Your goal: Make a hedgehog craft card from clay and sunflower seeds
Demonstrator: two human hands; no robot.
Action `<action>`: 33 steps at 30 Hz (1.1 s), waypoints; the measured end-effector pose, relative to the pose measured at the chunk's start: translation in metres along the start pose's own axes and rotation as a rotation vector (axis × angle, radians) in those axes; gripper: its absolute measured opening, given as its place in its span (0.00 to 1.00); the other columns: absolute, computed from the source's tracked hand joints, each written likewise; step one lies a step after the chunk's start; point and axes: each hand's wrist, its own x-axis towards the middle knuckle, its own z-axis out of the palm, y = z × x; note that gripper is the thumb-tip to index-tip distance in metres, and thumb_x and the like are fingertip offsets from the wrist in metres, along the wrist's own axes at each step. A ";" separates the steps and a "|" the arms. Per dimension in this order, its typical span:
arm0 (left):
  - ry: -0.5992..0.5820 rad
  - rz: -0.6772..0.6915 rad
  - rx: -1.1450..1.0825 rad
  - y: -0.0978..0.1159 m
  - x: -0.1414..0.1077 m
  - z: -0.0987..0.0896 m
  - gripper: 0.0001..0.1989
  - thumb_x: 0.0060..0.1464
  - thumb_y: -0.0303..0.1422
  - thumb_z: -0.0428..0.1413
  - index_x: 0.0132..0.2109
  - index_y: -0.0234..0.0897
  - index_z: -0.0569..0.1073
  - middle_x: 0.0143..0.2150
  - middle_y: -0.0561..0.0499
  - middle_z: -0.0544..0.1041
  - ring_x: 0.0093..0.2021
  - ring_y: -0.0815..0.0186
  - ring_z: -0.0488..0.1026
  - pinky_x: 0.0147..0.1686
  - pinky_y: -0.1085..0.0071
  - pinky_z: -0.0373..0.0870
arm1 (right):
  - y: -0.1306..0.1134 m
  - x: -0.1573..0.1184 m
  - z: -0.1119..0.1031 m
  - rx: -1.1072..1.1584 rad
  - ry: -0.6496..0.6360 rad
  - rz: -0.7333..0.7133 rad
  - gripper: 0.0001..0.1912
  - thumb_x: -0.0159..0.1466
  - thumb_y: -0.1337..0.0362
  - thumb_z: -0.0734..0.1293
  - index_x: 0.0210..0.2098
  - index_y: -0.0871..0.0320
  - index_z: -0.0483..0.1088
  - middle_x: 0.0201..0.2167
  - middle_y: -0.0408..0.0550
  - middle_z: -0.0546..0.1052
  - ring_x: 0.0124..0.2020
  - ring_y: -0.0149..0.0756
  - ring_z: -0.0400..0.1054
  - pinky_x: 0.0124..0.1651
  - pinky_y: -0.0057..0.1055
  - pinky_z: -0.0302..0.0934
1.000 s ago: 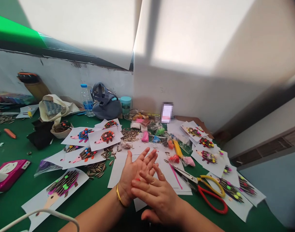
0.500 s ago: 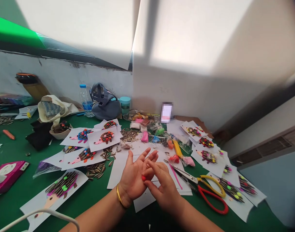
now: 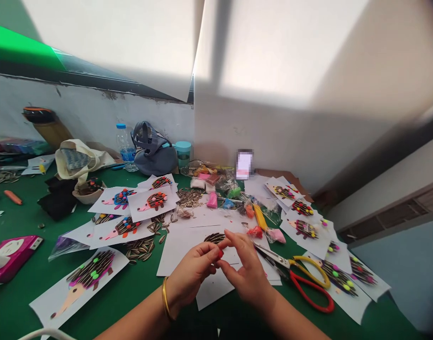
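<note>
Head view: left of scissors [image 3: 290, 263], pinching red lump [image 3: 220, 254] in left hand [image 3: 192, 271], with right hand [image 3: 250, 272] parted alongside; may squash lump by overpressing.

Your two forearms, left [image 3: 138, 318] and right [image 3: 290, 316], reach in from the lower edge and slant toward each other. Your left hand [image 3: 191, 274] is curled, thumb and index finger pinched close together at the tips. Your right hand [image 3: 247, 267] faces it, thumb and index finger spread apart, their tips right by the left fingertips.
</note>
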 end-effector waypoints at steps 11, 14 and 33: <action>-0.073 -0.058 -0.521 -0.004 0.004 0.009 0.20 0.62 0.47 0.51 0.44 0.33 0.74 0.43 0.44 0.75 0.42 0.64 0.73 0.45 0.69 0.68 | -0.009 0.004 -0.002 -0.084 -0.024 -0.133 0.09 0.66 0.65 0.64 0.45 0.51 0.73 0.43 0.47 0.79 0.49 0.41 0.70 0.51 0.42 0.63; -0.114 -0.055 -0.751 0.010 0.012 0.009 0.27 0.62 0.52 0.45 0.50 0.32 0.71 0.53 0.38 0.73 0.55 0.56 0.70 0.56 0.61 0.65 | -0.016 0.006 0.003 -0.242 -0.089 -0.303 0.15 0.66 0.69 0.62 0.50 0.50 0.71 0.46 0.44 0.79 0.53 0.38 0.69 0.57 0.41 0.58; -0.032 -0.021 -0.794 0.005 0.015 -0.012 0.29 0.61 0.53 0.44 0.56 0.34 0.68 0.59 0.37 0.71 0.60 0.54 0.68 0.58 0.56 0.65 | -0.010 -0.006 0.016 -0.444 -0.373 -0.515 0.41 0.65 0.37 0.53 0.65 0.61 0.57 0.63 0.54 0.65 0.69 0.45 0.46 0.71 0.53 0.25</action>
